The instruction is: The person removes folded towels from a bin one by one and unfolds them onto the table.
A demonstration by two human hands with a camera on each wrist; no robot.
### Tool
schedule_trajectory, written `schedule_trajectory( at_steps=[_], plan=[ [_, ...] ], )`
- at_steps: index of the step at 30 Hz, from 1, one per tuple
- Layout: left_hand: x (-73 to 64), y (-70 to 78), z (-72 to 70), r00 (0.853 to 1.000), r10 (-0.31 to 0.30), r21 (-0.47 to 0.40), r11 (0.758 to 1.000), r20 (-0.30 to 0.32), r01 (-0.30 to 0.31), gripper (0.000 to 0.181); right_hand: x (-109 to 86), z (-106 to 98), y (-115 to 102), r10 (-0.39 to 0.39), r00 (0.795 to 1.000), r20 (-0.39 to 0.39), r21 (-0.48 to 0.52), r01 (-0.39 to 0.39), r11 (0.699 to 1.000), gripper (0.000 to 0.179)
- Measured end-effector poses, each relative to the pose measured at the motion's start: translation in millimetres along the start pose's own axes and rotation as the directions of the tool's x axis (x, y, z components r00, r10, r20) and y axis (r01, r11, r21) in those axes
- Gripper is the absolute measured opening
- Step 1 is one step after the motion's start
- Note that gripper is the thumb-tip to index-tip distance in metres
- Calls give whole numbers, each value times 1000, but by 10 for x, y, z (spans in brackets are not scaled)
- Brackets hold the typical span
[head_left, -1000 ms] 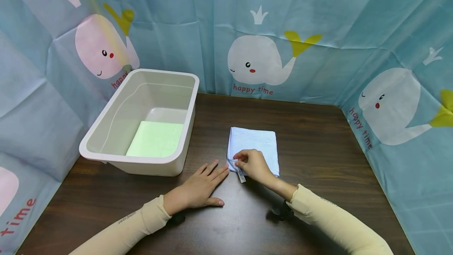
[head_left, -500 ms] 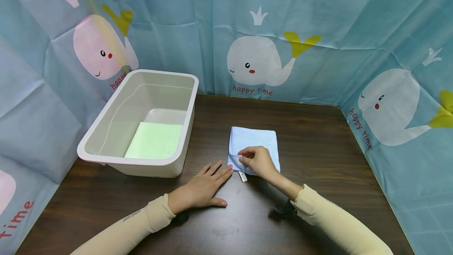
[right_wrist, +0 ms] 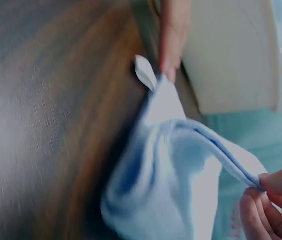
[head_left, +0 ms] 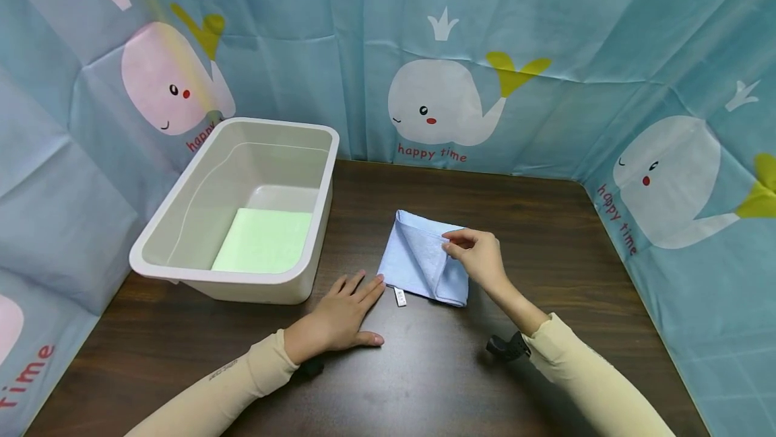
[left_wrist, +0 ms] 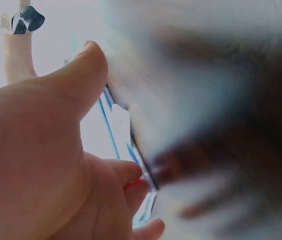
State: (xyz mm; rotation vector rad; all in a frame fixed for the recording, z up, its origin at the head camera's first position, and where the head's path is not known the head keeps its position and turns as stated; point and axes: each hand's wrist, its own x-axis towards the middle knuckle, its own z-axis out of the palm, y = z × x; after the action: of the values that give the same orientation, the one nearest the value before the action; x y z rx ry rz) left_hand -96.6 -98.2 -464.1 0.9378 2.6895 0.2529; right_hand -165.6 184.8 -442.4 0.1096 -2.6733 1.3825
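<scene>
A light blue folded towel (head_left: pixel 403 258) lies on the dark table, its upper layer partly peeled up. My right hand (head_left: pixel 481 258) pinches the raised corner between thumb and fingers, and the right wrist view shows that pinched edge (right_wrist: pixel 233 162) lifted above the layers beneath. My left hand (head_left: pixel 339 316) lies flat with fingers spread, its fingertips touching the towel's near left corner. A small white tag (head_left: pixel 400 297) sticks out from the towel's near edge, close to those fingertips. In the left wrist view the left thumb and fingers (left_wrist: pixel 96 65) are extended.
A grey-white plastic tub (head_left: pixel 224 274) stands on the left side of the table with a light green folded cloth (head_left: pixel 263 242) on its floor. Behind and at both sides hangs a blue curtain (head_left: pixel 339 53) printed with whales.
My right hand has moved right and away from me, pulling up the towel's top layer. The towel has turned slightly, its near edge and tag shifting left. My left hand has barely moved.
</scene>
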Motion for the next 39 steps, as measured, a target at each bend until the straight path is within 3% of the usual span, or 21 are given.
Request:
schedule_trajectory(
  at_steps=[6, 17, 22, 31, 39],
  plan=[
    [-62, -16, -49, 996, -84, 33, 996, 22, 83, 93, 15, -206, 147, 25, 995, -100, -8, -26, 1000, 16],
    [-173, 40, -130, 987, -153, 67, 986, 42, 150, 96, -83, -607, 379, 61, 972, -226, -12, -65, 998, 18],
    [-206, 55, -139, 980, -192, 88, 978, 51, 187, 96, -152, -766, 479, 120, 957, -266, 8, -122, 992, 20],
    [-281, 103, -187, 978, -207, 152, 967, -4, 205, 95, -393, -898, 605, 255, 947, -195, 26, -255, 967, 24],
    [-328, 142, -203, 978, -203, 164, 964, -44, 208, 92, -567, -956, 682, 325, 944, -60, -4, -326, 945, 32]
  ],
)
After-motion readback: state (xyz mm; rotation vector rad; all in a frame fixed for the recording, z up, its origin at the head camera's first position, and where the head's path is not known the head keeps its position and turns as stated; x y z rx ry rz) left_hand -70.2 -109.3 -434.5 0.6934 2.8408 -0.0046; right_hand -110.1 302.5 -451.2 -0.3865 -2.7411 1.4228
